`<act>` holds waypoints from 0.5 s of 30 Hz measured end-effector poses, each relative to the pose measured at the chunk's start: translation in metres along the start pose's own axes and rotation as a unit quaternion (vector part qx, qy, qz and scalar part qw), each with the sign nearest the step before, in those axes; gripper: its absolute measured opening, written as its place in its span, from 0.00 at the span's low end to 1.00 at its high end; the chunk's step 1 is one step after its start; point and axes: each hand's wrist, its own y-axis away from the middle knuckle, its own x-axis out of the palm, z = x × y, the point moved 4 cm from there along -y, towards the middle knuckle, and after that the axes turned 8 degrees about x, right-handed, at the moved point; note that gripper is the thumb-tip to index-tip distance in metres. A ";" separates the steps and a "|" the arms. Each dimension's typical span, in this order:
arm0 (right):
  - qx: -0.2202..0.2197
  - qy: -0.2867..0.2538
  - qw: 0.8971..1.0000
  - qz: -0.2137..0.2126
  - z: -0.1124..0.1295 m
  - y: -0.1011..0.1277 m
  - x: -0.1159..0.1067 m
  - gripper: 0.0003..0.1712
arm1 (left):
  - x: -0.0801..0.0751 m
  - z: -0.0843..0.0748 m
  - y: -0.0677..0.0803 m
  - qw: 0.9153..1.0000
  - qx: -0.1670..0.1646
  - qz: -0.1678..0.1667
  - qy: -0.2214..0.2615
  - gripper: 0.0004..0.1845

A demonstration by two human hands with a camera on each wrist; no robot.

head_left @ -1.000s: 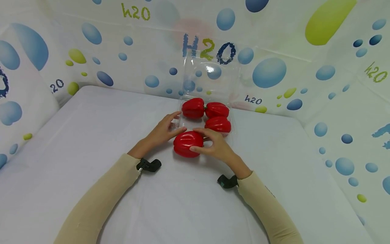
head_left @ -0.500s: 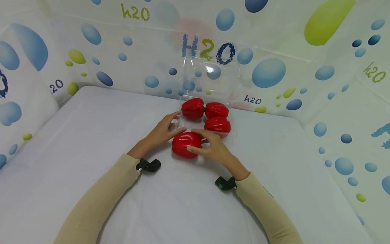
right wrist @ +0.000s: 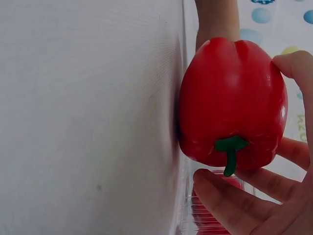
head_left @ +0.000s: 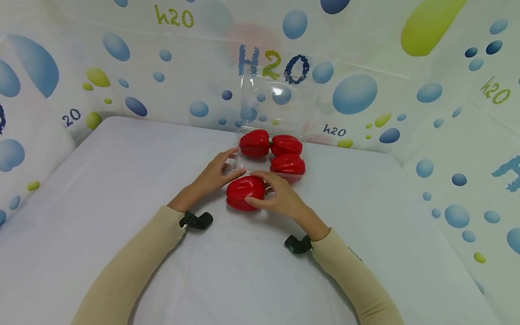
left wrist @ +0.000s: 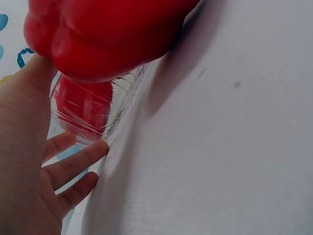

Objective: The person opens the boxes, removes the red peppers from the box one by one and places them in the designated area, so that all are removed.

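A red bell pepper [head_left: 245,194] lies across in front of a clear plastic clamshell box [head_left: 253,166]. My right hand [head_left: 280,194] grips this pepper, its thumb on the near side and fingers on the far side. The right wrist view shows the pepper's green stem [right wrist: 231,152] facing the fingers. My left hand [head_left: 213,176] is at the box's left front corner, fingers spread and relaxed along its side. Its thumb reaches toward the held pepper, and I cannot tell whether it presses on it. In the left wrist view, the pepper [left wrist: 107,39] hangs over the left fingers [left wrist: 78,164].
Inside the box are a back left pepper [head_left: 254,143], a back right pepper [head_left: 286,145] and a front right pepper [head_left: 287,164], all red. Its transparent lid [head_left: 276,97] stands raised against the patterned backdrop [head_left: 195,67]. A white cloth covers the table [head_left: 243,271].
The right hand has shifted slightly left with the pepper, which has turned a little. The left hand stays beside the box. The whole head view has drifted slightly.
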 end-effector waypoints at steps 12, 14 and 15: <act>-0.035 0.039 0.999 -0.003 0.005 0.001 -0.001 0.41 | 0.000 0.000 -0.001 1.000 0.006 -0.001 -0.001 0.41; -0.034 0.040 0.999 -0.001 0.004 0.001 -0.001 0.40 | 0.000 0.000 -0.001 1.000 0.005 -0.001 -0.001 0.41; -0.033 0.041 0.999 0.000 0.004 0.001 -0.001 0.40 | 0.000 0.000 -0.001 1.000 0.004 -0.001 -0.001 0.41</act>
